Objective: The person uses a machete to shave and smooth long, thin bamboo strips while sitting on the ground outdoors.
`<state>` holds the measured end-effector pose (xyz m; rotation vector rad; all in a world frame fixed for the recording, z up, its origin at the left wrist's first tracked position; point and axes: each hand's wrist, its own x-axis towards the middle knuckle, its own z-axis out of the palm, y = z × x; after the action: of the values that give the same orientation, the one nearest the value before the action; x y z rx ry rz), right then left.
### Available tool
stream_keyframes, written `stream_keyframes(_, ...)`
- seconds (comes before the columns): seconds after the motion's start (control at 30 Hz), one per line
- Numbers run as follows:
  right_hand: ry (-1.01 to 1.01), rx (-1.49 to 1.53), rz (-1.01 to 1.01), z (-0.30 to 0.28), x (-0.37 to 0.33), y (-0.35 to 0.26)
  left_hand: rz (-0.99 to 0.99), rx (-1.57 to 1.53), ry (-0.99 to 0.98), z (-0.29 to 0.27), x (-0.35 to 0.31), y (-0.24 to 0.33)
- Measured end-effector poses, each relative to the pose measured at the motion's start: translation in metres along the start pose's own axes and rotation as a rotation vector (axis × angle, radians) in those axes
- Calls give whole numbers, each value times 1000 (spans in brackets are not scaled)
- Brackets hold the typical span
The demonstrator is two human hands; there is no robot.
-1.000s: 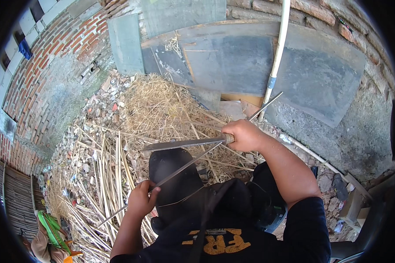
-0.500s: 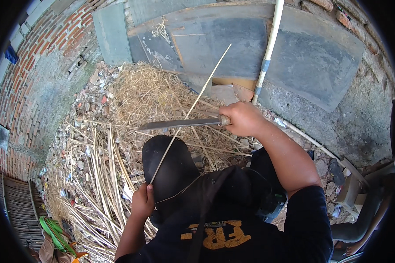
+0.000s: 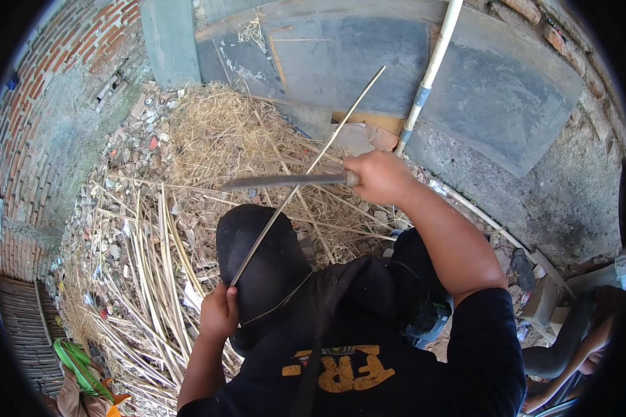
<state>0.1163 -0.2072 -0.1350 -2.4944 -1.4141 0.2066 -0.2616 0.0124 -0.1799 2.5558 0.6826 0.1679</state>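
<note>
My left hand point(image 3: 219, 313) pinches the near end of a long thin bamboo strip point(image 3: 263, 235), which slants over my dark-clad left knee point(image 3: 257, 243) and points up to the far right. In my right hand point(image 3: 380, 178) is the short wooden handle of a machete. Its dark blade point(image 3: 271, 181) points left and lies across the strip, touching or very close to it; the exact contact cannot be made out.
Pale split strips point(image 3: 156, 278) lie in a heap left of my legs. Straw-like shavings point(image 3: 215, 132) cover rubble ahead. A white pipe point(image 3: 435, 66) stands before grey boards point(image 3: 368, 62). Other people sit at the lower left point(image 3: 80, 372) and lower right point(image 3: 563, 354).
My view has shifted slightly. The strip's far end has swung a little to the right, and the machete blade has turned edge-on.
</note>
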Motion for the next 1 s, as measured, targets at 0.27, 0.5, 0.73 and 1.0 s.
stream_keyframes(0.27, 116, 168, 231, 5, 17, 52, 2, -18, 9, 1, 3, -4)
stream_keyframes(0.5, -42, -22, -9, 1, 6, -4, -36, -172, -151, -13, 10, -8)
stream_keyframes(0.73, 101, 190, 127, 18, 23, 51, -68, -193, -211, -23, 13, -9)
stream_keyframes(1.0, -20, 249, 39, 25, 26, 28, -67, -268, -268, -19, 21, -19)
